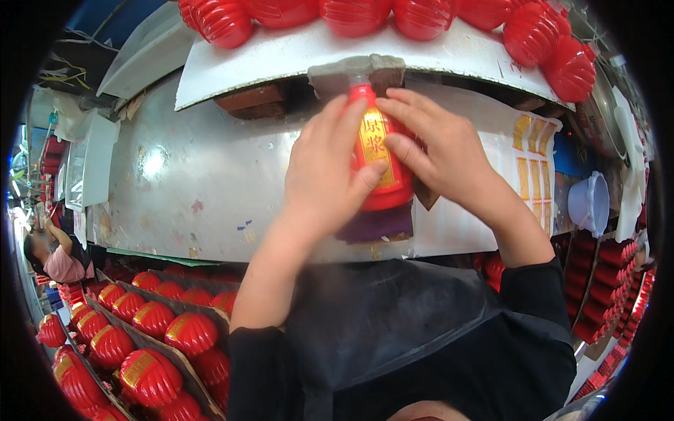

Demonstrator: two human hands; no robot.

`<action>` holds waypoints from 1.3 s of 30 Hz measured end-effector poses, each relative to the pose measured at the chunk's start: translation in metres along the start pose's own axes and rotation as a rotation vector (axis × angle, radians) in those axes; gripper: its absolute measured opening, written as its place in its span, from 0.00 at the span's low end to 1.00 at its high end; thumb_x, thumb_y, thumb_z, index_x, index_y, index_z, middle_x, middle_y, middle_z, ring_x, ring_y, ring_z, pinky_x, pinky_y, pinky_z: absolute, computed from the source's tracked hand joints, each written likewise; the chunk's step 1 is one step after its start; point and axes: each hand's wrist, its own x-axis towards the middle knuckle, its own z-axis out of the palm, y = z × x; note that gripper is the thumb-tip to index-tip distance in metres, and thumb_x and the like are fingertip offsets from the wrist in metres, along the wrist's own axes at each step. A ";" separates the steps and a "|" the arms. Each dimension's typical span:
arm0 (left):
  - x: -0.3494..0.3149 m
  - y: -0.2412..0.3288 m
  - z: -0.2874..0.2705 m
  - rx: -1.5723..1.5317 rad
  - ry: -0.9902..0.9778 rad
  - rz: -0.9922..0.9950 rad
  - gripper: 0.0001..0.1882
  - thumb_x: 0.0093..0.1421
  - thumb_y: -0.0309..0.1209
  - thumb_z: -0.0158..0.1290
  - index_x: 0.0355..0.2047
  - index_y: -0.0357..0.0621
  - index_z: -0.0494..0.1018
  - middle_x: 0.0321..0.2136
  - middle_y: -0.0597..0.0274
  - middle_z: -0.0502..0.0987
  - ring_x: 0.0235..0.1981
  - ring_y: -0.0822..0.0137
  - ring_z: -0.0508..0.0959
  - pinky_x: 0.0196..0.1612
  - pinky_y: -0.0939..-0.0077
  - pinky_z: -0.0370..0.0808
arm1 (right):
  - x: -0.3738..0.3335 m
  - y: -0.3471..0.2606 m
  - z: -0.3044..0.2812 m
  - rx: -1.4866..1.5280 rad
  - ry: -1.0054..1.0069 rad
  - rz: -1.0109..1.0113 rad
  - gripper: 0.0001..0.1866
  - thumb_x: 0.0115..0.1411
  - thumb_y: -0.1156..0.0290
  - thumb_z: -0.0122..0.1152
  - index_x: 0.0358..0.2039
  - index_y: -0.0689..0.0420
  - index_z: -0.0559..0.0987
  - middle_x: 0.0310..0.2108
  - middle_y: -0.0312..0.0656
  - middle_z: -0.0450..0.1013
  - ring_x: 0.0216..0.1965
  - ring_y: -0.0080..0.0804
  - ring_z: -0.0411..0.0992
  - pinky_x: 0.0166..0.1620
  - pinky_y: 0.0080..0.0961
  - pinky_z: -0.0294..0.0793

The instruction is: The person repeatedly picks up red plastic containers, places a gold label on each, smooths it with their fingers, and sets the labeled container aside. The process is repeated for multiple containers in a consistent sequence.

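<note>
A glossy red bottle (385, 201) lies in the middle of the workbench, its narrow neck pointing away from me. Along its upper face runs a gold label (374, 135) with dark characters. My left hand (317, 168) is curved over the bottle's left side, with the thumb pressed on the label's lower part. From the right, my right hand (442, 137) closes over the bottle, fingertips near the neck and thumb at the label's edge. Purple cloth (379, 226) lies under the bottle's near end. A grey, lumpy block (326, 76) sits at the neck.
Several red ribbed bottles (357, 15) line a white board (270, 59) at the back. A backing sheet of gold labels (537, 165) lies to the right, near a pale blue basin (590, 202). Trays of red bottles (151, 375) stand lower left. Another person (60, 256) is at far left.
</note>
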 end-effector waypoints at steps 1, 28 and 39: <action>-0.002 0.001 0.001 -0.032 -0.007 -0.018 0.43 0.63 0.44 0.60 0.72 0.38 0.59 0.67 0.36 0.66 0.67 0.37 0.67 0.70 0.49 0.63 | -0.001 0.002 -0.001 0.097 -0.020 0.079 0.26 0.67 0.63 0.64 0.64 0.55 0.76 0.61 0.53 0.76 0.52 0.49 0.81 0.46 0.33 0.82; -0.016 0.000 0.020 -0.456 0.129 -0.284 0.43 0.59 0.40 0.65 0.70 0.35 0.61 0.68 0.41 0.67 0.68 0.46 0.70 0.68 0.58 0.68 | -0.016 0.000 0.003 0.272 -0.184 0.307 0.47 0.60 0.42 0.65 0.73 0.55 0.65 0.60 0.60 0.74 0.57 0.58 0.76 0.59 0.43 0.76; -0.019 0.003 0.015 -0.751 0.163 -0.366 0.37 0.72 0.38 0.52 0.75 0.36 0.55 0.71 0.45 0.63 0.71 0.54 0.65 0.72 0.63 0.60 | -0.019 0.013 0.003 0.461 -0.216 0.342 0.38 0.69 0.54 0.62 0.76 0.47 0.63 0.63 0.50 0.75 0.43 0.32 0.79 0.49 0.29 0.79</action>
